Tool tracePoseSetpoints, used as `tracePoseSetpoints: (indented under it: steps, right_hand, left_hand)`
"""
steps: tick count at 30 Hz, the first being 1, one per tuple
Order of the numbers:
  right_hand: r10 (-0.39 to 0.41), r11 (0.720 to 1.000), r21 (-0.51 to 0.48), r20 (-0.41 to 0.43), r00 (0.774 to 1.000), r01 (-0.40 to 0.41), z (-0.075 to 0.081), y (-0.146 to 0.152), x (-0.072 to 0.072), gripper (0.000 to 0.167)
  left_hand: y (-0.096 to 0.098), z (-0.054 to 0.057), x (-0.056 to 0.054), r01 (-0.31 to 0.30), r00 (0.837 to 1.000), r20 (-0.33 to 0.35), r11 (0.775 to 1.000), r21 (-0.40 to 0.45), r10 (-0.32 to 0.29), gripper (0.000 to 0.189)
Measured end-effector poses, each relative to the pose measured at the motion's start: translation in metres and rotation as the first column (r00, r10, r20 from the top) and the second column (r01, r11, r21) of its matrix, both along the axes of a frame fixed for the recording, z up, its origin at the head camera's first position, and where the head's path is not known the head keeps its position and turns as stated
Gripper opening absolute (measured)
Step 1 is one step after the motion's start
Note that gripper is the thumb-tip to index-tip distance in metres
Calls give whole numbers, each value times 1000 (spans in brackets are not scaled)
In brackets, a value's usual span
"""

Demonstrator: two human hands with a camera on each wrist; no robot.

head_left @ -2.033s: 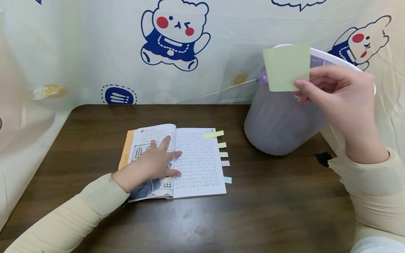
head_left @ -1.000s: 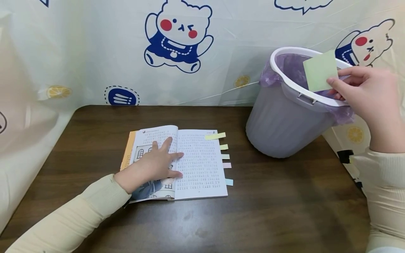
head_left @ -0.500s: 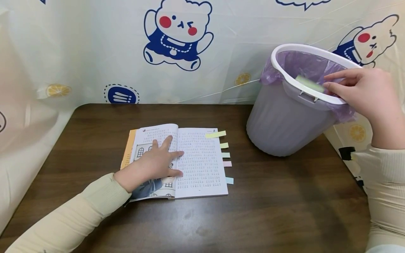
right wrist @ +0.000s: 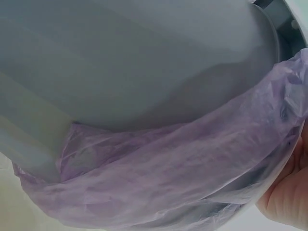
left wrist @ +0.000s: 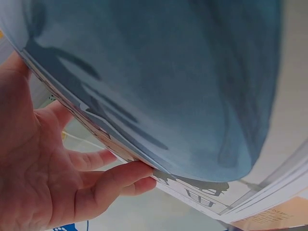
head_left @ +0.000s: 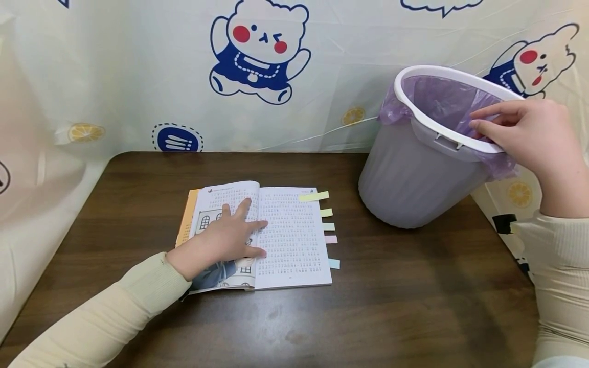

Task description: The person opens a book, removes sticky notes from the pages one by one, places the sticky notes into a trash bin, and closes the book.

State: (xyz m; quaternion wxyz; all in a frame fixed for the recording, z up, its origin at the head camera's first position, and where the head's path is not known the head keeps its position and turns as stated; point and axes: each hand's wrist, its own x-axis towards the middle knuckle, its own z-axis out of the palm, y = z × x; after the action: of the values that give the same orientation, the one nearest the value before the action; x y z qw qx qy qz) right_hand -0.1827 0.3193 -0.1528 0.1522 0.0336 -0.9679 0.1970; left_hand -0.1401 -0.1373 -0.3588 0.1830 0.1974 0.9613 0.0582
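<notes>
An open book [head_left: 292, 240] lies on the table, printed text on its right page and an illustration [left wrist: 159, 82] on its left. My left hand [head_left: 223, 237] rests on the left page near the spine, fingers spread. Several coloured index tabs [head_left: 327, 226] stick out from the right edge. On the right stands a grey trash bin [head_left: 409, 179], its white rim tilted, lined with a purple bag [right wrist: 183, 178]. Over the bin's near right rim hangs my right hand [head_left: 529, 128], fingers loosely bent and nothing visible between them. The green sticky note is out of sight.
The dark wooden table [head_left: 368, 327] runs under the book and bin. Behind it hangs a pale curtain [head_left: 147, 61] printed with bears and lemon slices. A small black object [head_left: 504, 223] sits at the table's right edge.
My right hand moved right to the bin and let go of the green sticky note, which dropped inside, out of view. The left hand stayed on the book.
</notes>
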Motion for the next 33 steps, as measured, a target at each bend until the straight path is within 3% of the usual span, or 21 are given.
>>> tracePoseSetpoints:
  steps: [9, 11, 17, 21, 26, 33]
  right_hand:
    - [-14, 980, -197, -21, 1000, 10, 3, -5, 1, 19]
    - [-10, 968, -250, -55, 998, -4, 3, -8, 3, 12]
    - [-13, 941, -335, -179, 984, -49, 7, -21, 10, 12]
    - [0, 934, -349, -202, 979, -72, 8, -30, 13, 12]
    - [27, 955, -277, -277, 960, -107, 7, -43, 18, 21]
    - [139, 955, -176, -442, 886, -238, 2, -68, 26, 22]
  left_hand:
    - [0, 1, 1, 4, 1000, -1, 1000, -5, -4, 77]
    - [1, 1, 1, 4, 1000, 1, 1000, -2, -4, 77]
    - [0, 1, 2, 0, 1000, -4, 1000, 12, 0, 76]
    - [0, -2, 3, 4, 1000, -11, 1000, 13, -4, 76]
    - [0, -2, 2, 2, 1000, -13, 1000, 4, -2, 77]
    - [-1, -2, 1, 3, 1000, -11, 1000, 0, -3, 77]
